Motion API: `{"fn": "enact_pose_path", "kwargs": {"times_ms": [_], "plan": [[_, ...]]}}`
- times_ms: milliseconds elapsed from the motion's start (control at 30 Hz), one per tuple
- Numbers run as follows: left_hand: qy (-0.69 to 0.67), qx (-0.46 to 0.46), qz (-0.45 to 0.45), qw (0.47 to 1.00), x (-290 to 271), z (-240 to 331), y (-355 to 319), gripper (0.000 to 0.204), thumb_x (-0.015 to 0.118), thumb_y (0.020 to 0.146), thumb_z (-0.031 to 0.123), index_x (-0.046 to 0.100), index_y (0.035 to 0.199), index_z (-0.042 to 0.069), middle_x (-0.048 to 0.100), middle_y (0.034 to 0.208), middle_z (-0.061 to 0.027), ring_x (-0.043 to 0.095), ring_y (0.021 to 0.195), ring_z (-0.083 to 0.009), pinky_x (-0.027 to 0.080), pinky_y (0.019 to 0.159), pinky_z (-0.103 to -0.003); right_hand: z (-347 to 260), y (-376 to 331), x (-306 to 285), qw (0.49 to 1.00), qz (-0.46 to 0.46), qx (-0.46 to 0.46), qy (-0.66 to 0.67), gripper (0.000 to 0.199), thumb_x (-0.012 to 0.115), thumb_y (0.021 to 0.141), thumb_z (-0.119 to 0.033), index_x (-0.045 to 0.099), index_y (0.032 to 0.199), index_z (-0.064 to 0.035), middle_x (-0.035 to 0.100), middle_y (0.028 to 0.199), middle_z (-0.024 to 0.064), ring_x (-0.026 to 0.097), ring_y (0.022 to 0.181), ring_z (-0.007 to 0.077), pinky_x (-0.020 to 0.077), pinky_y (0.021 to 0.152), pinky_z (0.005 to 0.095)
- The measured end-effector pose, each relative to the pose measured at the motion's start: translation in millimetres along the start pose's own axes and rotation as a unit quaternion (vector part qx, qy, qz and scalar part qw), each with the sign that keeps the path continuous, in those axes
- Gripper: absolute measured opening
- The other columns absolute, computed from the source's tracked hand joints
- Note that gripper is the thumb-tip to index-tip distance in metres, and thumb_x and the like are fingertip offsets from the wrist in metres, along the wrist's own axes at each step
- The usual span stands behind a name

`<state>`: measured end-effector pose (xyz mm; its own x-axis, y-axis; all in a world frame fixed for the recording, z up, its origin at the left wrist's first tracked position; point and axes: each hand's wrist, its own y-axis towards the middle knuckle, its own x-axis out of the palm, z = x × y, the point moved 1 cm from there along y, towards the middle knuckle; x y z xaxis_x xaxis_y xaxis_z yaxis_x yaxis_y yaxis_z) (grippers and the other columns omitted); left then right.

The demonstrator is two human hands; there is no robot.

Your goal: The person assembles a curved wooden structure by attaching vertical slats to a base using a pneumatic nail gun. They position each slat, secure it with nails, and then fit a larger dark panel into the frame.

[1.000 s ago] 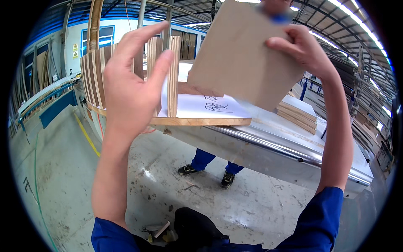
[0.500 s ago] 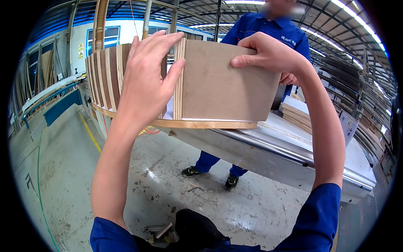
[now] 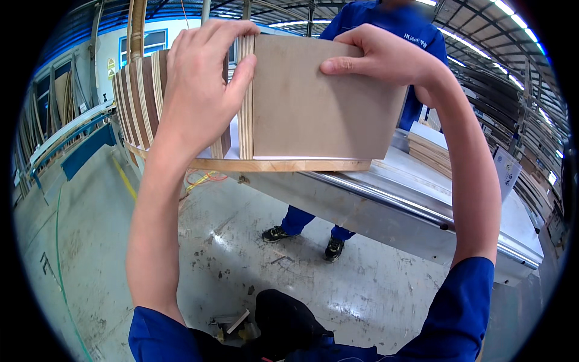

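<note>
My left hand [image 3: 202, 90] is closed around an upright strip of layered plywood [image 3: 246, 102], its fingers over the top and its thumb against the strip's side. My right hand [image 3: 386, 57] grips the top edge of a flat brown panel [image 3: 322, 111], thumb on the near face, fingers hidden behind. The panel's left edge meets the plywood strip. Both stand upright on a thin wooden base [image 3: 289, 165] with a curved edge. Left of my hand, several striped plywood and dark brown strips [image 3: 142, 99] stand in a curved row on that base.
The base rests on a long grey metal worktable [image 3: 392, 211], where a stack of boards [image 3: 429, 151] lies at right. A person in blue workwear [image 3: 386, 27] stands across the table. Another machine [image 3: 87, 145] is at far left. Cables [image 3: 202, 177] hang below the base.
The view has shifted, so the panel and base appear higher and slightly larger. Both hands keep nearly the same places on the strip and the panel.
</note>
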<state>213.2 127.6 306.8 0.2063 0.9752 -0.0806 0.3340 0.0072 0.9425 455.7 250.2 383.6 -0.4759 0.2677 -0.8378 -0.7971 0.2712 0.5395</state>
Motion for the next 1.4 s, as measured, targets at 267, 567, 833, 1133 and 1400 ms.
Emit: {"fn": "enact_pose_path", "kwargs": {"times_ms": [267,567,833,1133,1400], "plan": [[0.03,-0.009,0.005,0.999,5,5,0,0.035,0.065,0.089,0.019,0.063,0.123,0.011,0.063,0.116,-0.0076,0.054,0.111,-0.0297,0.037,0.101,-0.044,-12,-7,0,0.998,0.036,0.015,-0.057,0.073,0.073,0.08,-0.071,0.077,0.099,0.0,0.072,0.081,0.0112,0.071,0.072,0.0208,0.0562,0.07,0.029],[0.005,0.009,-0.008,1.0,4,1,-4,0.033,0.06,0.096,0.02,0.063,0.128,0.014,0.062,0.117,-0.008,0.055,0.113,-0.0285,0.032,0.108,-0.045,21,-61,-47,0.987,0.128,0.091,-0.016,0.076,0.07,0.08,-0.074,0.074,0.106,-0.0024,0.072,0.085,0.0107,0.072,0.075,0.0183,0.0553,0.073,0.0262],[-0.015,-0.016,0.025,0.999,-6,-6,-13,0.047,0.061,0.095,0.016,0.057,0.141,0.009,0.056,0.14,-0.0128,0.05,0.132,-0.0298,0.036,0.114,-0.041,34,-83,-22,0.891,0.327,0.213,0.232,0.079,0.068,0.083,-0.072,0.07,0.116,0.0006,0.071,0.092,0.0141,0.072,0.083,0.0215,0.0558,0.084,0.0369],[-0.011,-0.056,0.025,0.998,6,-17,-39,0.071,0.072,0.085,0.028,0.047,0.148,0.007,0.049,0.149,-0.0137,0.032,0.147,-0.0383,0.027,0.121,-0.049,10,-79,20,0.687,0.444,0.315,0.481,0.077,0.066,0.093,-0.06,0.054,0.138,0.0012,0.058,0.134,0.0156,0.054,0.125,0.0247,0.0411,0.109,0.0438],[-0.025,-0.092,-0.003,0.995,-1,-9,-33,0.073,0.074,0.079,0.024,0.05,0.146,0.006,0.05,0.147,-0.0132,0.034,0.146,-0.0364,0.028,0.12,-0.048,42,-94,50,0.666,0.426,0.261,0.554,0.064,0.065,0.096,-0.055,0.061,0.132,-0.002,0.062,0.134,0.0089,0.053,0.126,0.0184,0.0381,0.11,0.0373]]}}
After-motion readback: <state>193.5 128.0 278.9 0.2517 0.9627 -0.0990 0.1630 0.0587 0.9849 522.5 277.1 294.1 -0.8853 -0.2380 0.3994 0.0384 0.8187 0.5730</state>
